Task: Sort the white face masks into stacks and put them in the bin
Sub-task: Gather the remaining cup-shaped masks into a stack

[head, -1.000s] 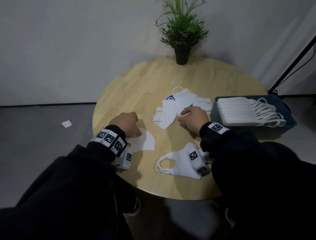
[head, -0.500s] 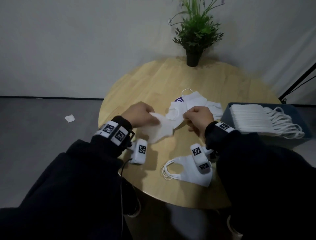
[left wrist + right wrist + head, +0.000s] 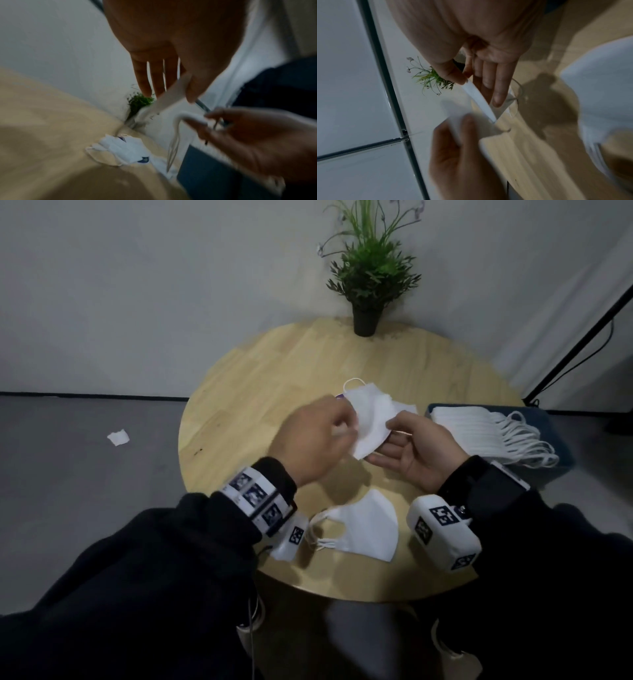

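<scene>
Both hands hold one white face mask (image 3: 371, 433) in the air over the middle of the round wooden table (image 3: 246, 412). My left hand (image 3: 344, 431) pinches its left edge (image 3: 171, 94) between thumb and fingers. My right hand (image 3: 394, 440) pinches the other side, thumb on top (image 3: 477, 98). A neat stack of masks (image 3: 364, 525) lies near the front edge, below the hands. Loose masks (image 3: 373, 400) lie in a small heap behind the hands. The blue bin (image 3: 563, 465) at the right holds a row of stacked masks (image 3: 476, 433) with their ear loops hanging out.
A potted green plant (image 3: 368, 278) stands at the far edge of the table by the wall. A scrap of white paper (image 3: 118, 437) lies on the grey floor to the left. A dark stand leg (image 3: 579, 344) slants at the right.
My left hand lifted a mask off the table and carried it right and up. My right hand left the loose heap and took hold of the same mask.
</scene>
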Available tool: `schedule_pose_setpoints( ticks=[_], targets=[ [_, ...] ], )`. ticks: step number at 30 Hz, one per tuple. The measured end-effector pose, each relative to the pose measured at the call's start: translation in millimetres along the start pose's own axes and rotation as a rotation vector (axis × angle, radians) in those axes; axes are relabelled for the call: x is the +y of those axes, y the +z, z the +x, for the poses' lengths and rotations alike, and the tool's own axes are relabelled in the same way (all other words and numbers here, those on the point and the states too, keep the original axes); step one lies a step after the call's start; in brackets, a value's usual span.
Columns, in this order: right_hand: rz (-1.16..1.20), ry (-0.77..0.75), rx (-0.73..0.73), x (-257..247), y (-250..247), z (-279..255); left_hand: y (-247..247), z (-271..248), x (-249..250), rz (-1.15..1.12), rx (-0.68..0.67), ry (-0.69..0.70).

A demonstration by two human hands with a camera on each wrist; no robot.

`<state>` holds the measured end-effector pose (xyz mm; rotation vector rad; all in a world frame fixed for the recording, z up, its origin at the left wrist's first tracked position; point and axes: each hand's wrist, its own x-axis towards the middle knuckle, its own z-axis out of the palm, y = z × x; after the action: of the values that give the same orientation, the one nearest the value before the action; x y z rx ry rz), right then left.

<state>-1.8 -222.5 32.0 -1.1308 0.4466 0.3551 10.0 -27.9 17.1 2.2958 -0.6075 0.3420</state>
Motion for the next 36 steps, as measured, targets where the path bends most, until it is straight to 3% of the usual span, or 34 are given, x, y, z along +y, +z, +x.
schedule_pose_setpoints(
  ticks=[3, 6, 8, 10, 13, 15, 18, 25, 36],
  targets=[
    [-0.05, -0.01, -0.03, 4.2, -7.4, -9.9, 15.6, -8.2, 1.2, 0.133, -0.218, 0.17],
    [-0.19, -0.089, 0.002, 11.7, -17.6, -15.6, 14.4, -8.1, -0.1, 0.13, -0.382, 0.207],
    [-0.239, -0.121, 0.035, 14.7, -25.4, -17.7, 6.4, -7.7, 2.0, 0.044, -0.483, 0.142],
    [-0.279, -0.105, 0.008, 15.1, -32.4, -20.7, -0.6, -7.0, 5.7, -0.119, -0.428, 0.041],
    [-0.38, -0.075, -0.084, 15.3, -40.2, -30.3, -2.4, -0.9, 3.7, -0.281, -0.224, -0.103],
    [-0.404, -0.08, -0.116, 18.5, -44.3, -37.4, -1.9, 4.9, 0.0, -0.434, -0.266, -0.22],
    [-0.426, -0.11, -0.135, 23.1, -47.1, -44.2, 2.7, 8.3, 0.9, -0.669, -0.435, -0.307],
    [-0.495, -0.225, -0.037, 26.4, -48.5, -36.9, 11.3, 6.2, -0.1, -0.666, -0.358, -0.432],
    [-0.526, -0.295, 0.017, 22.5, -51.5, -25.1, 17.1, 10.4, -2.5, -0.663, -0.286, -0.48]
  ],
)
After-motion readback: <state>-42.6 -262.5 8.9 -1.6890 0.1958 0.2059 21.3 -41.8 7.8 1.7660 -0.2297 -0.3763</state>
